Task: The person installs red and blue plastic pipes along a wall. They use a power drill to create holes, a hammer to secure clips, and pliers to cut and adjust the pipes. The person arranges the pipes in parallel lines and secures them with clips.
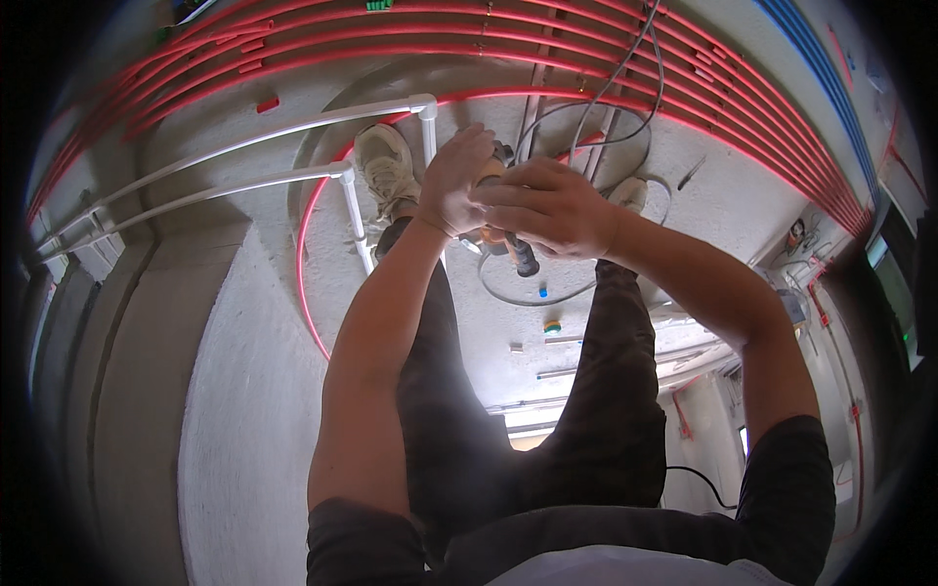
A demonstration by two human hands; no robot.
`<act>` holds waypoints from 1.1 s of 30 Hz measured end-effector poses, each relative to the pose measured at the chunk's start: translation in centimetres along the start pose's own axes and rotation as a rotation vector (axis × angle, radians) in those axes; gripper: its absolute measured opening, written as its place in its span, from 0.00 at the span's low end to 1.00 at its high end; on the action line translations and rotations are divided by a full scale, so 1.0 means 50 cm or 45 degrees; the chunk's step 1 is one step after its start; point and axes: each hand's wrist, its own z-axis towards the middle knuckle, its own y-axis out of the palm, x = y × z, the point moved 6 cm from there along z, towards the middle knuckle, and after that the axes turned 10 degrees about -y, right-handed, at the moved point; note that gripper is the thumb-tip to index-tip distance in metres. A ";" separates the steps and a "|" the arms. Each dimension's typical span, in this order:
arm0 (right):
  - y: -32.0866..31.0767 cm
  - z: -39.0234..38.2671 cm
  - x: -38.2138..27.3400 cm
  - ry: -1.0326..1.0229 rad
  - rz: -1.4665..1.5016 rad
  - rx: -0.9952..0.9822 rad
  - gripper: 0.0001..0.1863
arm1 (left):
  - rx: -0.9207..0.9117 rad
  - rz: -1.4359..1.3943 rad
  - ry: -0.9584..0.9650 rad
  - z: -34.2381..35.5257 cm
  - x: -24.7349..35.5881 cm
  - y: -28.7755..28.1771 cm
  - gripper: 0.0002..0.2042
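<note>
Both my hands are on an orange-and-black corded power tool (496,237), which looks like a drill and stands between my shoes. My left hand (457,184) closes around its left side. My right hand (552,207) lies across the top, fingers curled over it toward the left hand. A dark stub with a round end sticks out below the right hand. Most of the tool's body, and whatever its front end touches, is hidden behind my hands. A grey cable (649,125) loops on the floor beside it.
Two white pipes (264,133) with elbows run in from the left, beside my left shoe (385,164). Several red pipes (391,49) cross the far side; blue pipes (821,73) lie far right. Small fittings, a blue cap (543,292) and a green-yellow tape roll (553,327) sit nearer.
</note>
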 end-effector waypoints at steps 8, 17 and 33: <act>0.005 0.011 -0.044 0.196 -0.176 0.185 0.20 | 0.361 -0.315 -0.653 -0.058 0.101 -0.015 0.24; 0.043 -0.255 -0.003 1.515 0.211 0.627 0.18 | 0.579 -1.411 -1.787 -0.172 0.066 0.117 0.13; 0.156 -0.372 0.014 1.296 1.195 -0.196 0.38 | 0.250 -1.195 -2.039 -0.300 0.341 0.079 0.12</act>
